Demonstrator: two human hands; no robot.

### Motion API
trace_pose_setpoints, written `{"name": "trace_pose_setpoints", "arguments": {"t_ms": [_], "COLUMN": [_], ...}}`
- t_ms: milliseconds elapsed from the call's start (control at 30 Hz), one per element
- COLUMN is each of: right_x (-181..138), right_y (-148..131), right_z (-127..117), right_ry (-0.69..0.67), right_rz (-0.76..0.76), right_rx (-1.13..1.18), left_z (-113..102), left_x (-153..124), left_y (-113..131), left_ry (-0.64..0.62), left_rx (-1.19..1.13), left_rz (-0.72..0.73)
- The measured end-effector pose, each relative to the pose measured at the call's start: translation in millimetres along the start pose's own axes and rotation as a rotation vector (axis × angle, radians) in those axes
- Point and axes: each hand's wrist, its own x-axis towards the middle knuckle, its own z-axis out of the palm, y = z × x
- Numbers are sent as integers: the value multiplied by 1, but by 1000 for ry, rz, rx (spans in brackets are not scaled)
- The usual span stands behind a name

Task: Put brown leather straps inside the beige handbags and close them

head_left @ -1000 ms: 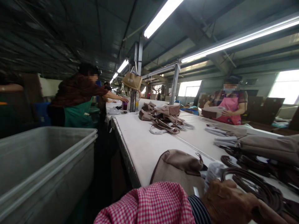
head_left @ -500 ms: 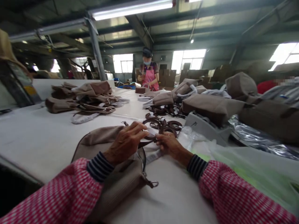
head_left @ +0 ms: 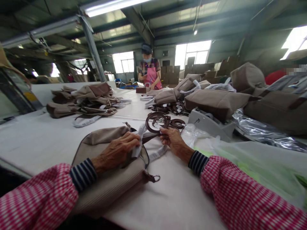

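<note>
A beige fabric bag (head_left: pixel 107 172) lies flat on the white table (head_left: pixel 38 140) right in front of me, with a metal ring (head_left: pixel 155 178) at its near end. My left hand (head_left: pixel 116 151) rests on top of the bag and pinches a pale paper-wrapped strip (head_left: pixel 137 143). My right hand (head_left: pixel 171 139) grips the end of a dark brown strap (head_left: pixel 150 135) that runs across to the bag. Both of my arms wear red-checked sleeves with striped cuffs.
Coiled brown straps (head_left: pixel 163 121) lie just beyond my hands. A heap of beige bags (head_left: pixel 88 99) sits to the left and more bags (head_left: pixel 216 100) to the right, beside a grey tool (head_left: pixel 208 123) and clear plastic sheets (head_left: pixel 254 156). A person in a pink apron (head_left: pixel 150 72) works at the far end.
My view swung from the left aisle and grey bin to the table. My left hand dropped from the strap coil onto the bag; my right hand stayed on the strap.
</note>
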Motion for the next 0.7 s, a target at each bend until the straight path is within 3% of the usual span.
{"name": "trace_pose_setpoints", "arguments": {"t_ms": [200,400,533,700], "right_x": [2,0,-6,-14], "right_y": [6,8,7,-6], "right_z": [-2,-3,-1,13], "right_ry": [15,-7,-69,-211], "right_rz": [-14,13,45,107], "right_rx": [-11,-64,-174,-291], "left_z": [-6,-26,-32,-23], "left_x": [3,2,-12,-32], "left_y": [7,-10,-14,-11], "left_ry": [-156,-227,-106,179], "left_rx": [209,325,438,289], "left_rz": [205,178,56,-80]}}
